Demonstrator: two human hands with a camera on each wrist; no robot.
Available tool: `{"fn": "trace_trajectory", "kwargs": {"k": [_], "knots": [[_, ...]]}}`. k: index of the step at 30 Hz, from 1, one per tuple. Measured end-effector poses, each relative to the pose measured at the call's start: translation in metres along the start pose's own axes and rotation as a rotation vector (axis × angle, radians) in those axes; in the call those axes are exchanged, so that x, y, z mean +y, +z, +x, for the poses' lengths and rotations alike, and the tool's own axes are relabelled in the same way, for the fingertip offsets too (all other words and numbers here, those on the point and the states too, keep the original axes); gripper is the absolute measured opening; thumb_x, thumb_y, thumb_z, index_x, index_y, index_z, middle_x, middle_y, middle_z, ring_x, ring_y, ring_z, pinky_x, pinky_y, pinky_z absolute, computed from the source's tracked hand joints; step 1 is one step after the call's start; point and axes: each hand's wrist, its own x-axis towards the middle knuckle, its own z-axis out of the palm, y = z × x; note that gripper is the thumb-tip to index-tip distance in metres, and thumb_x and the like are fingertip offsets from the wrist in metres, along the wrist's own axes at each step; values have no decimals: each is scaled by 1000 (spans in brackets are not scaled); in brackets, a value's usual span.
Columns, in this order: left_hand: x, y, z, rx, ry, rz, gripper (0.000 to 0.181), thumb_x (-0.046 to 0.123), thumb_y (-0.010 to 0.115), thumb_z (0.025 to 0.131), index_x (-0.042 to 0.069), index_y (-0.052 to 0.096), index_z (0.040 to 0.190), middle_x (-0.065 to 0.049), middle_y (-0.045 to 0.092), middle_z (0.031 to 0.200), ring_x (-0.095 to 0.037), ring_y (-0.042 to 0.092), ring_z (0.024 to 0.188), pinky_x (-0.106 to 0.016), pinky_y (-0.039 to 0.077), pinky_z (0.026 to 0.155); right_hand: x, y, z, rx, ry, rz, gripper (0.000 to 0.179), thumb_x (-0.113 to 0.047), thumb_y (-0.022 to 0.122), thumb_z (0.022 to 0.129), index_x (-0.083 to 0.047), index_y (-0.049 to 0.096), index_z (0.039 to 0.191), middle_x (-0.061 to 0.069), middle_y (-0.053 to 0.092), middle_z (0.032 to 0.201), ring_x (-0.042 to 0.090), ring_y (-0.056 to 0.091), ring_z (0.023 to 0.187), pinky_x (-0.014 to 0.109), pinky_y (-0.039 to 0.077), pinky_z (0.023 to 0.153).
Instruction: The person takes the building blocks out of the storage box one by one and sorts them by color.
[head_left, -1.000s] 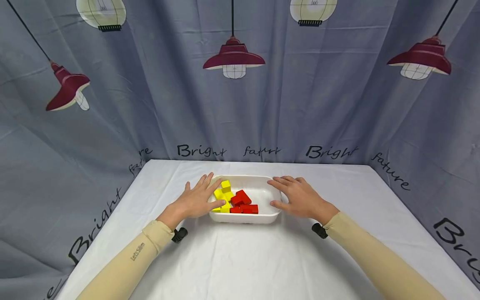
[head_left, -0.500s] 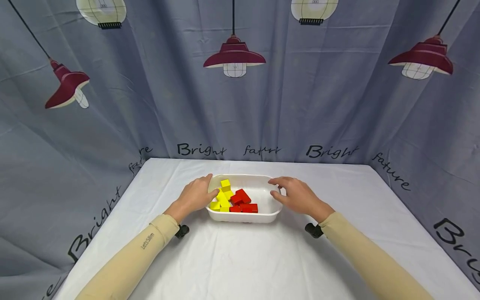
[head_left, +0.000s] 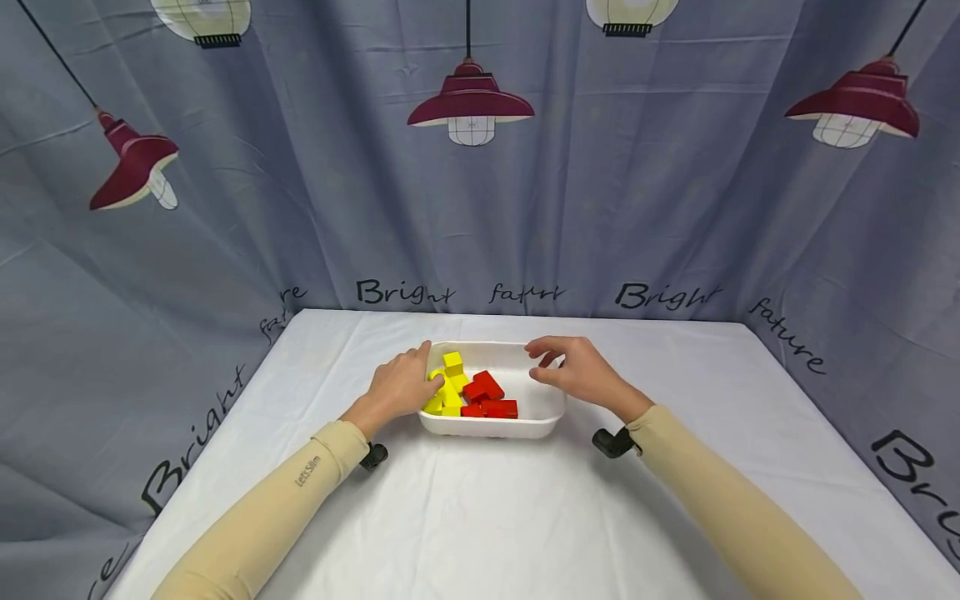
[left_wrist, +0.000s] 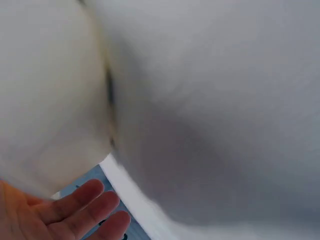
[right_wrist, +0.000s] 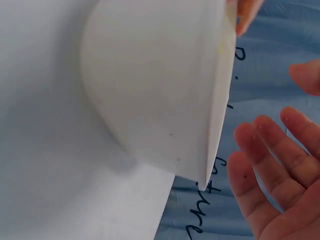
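A white tray stands on the table, yellow blocks at its left end and red blocks near the middle. My left hand grips the left end of the tray, thumb over the rim and the other fingers along the outside. In the left wrist view, fingers show beside the blurred tray wall. Over the right end hovers my right hand, its fingers loosely bent with nothing between them. From the right wrist, the fingers appear apart from the tray's rim.
A white cloth covers the table, whose back edge meets a grey-blue curtain printed with lamps and lettering. Small black wrist cameras hang under both forearms, the right camera close above the cloth.
My left hand has gone from spread fingers to gripping the tray's left end. The right hand has moved slightly left, its fingers bending more. The tray has barely shifted.
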Motion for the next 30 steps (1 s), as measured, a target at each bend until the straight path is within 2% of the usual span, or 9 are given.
{"fn": "trace_trajectory", "kwargs": {"k": [4, 9, 15, 20, 24, 30], "knots": [[0, 6, 1, -5, -30, -4, 76, 41, 53, 98, 6, 25, 159, -19, 54, 144, -32, 59, 124, -54, 50, 95, 1, -2, 8, -29, 53, 71, 36, -24, 71, 91, -14, 69, 125, 12, 71, 117, 19, 67, 99, 39, 52, 84], [1, 8, 1, 3, -36, 8, 77, 40, 54, 96, 5, 24, 159, -19, 54, 143, -32, 60, 122, -54, 51, 94, -3, -5, 18, -56, 121, 159, 39, -26, 72, 90, -14, 69, 126, 7, 72, 114, 22, 66, 102, 40, 52, 87], [2, 8, 0, 2, -42, 3, 77, 38, 54, 96, 6, 24, 159, -19, 55, 140, -31, 60, 118, -52, 52, 92, -5, -3, 31, -105, 198, 276, 39, -24, 72, 90, -13, 68, 127, 7, 72, 109, 30, 66, 104, 52, 53, 91], [2, 9, 0, 1, -51, -2, 77, 38, 54, 96, 8, 22, 160, -19, 55, 141, -32, 61, 117, -52, 52, 92, -7, 1, 44, -167, 242, 298, 38, -24, 70, 92, -12, 68, 127, 13, 72, 109, 41, 64, 107, 56, 51, 94], [2, 9, 0, 5, -60, -5, 77, 38, 53, 96, 9, 22, 160, -19, 56, 140, -31, 62, 116, -52, 52, 91, -7, 5, 53, -203, 254, 301, 39, -26, 70, 92, -10, 67, 128, 21, 71, 113, 42, 65, 107, 55, 50, 95], [2, 10, -2, -1, -70, -17, 76, 38, 53, 97, 10, 21, 160, -18, 57, 140, -31, 62, 115, -51, 52, 91, -3, 13, 66, -264, 273, 313, 46, -28, 69, 93, -5, 65, 131, 21, 70, 118, 42, 66, 107, 57, 49, 98]]}}
